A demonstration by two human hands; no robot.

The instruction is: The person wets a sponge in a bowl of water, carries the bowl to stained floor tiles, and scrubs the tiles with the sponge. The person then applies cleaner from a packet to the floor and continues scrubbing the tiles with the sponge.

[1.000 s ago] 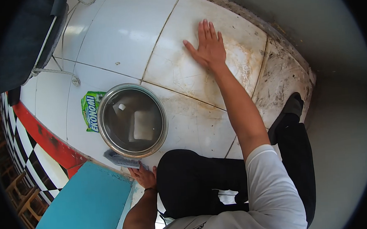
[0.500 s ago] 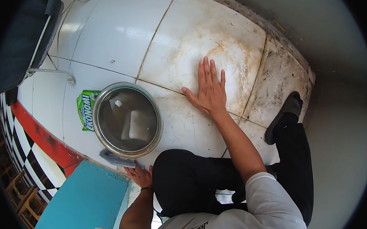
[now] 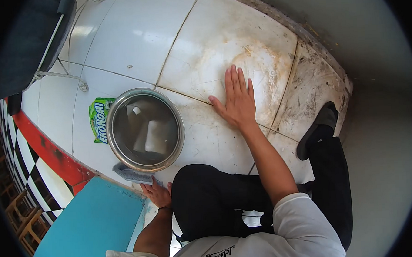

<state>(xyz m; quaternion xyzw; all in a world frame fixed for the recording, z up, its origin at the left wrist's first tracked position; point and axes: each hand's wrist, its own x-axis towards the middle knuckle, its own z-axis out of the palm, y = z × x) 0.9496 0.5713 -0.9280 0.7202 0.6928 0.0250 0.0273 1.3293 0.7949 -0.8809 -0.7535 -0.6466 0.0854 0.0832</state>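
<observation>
My right hand [image 3: 238, 99] lies flat with fingers stretched on a white floor tile [image 3: 208, 77] marked with brown stains. Low at the left, my left hand [image 3: 158, 194] has its fingers at the near end of a grey brush [image 3: 133, 174]; how firmly it grips is partly hidden. Beside the brush stands a round metal basin [image 3: 181, 134] of murky water, with a pale block and a small white piece in it. A green packet [image 3: 99, 120] lettered EKONOMI touches the basin's left side.
A dark object [image 3: 20, 45] with a pale cord [image 3: 63, 77] is at the upper left. A turquoise panel [image 3: 89, 218] and a red edge [image 3: 48, 146] border the floor at the left. A grey wall [image 3: 378, 119] runs along the right, near my sandalled foot [image 3: 324, 122].
My right hand has slid back from the upper part of the stained tile toward me, staying flat. My left hand stays by the brush.
</observation>
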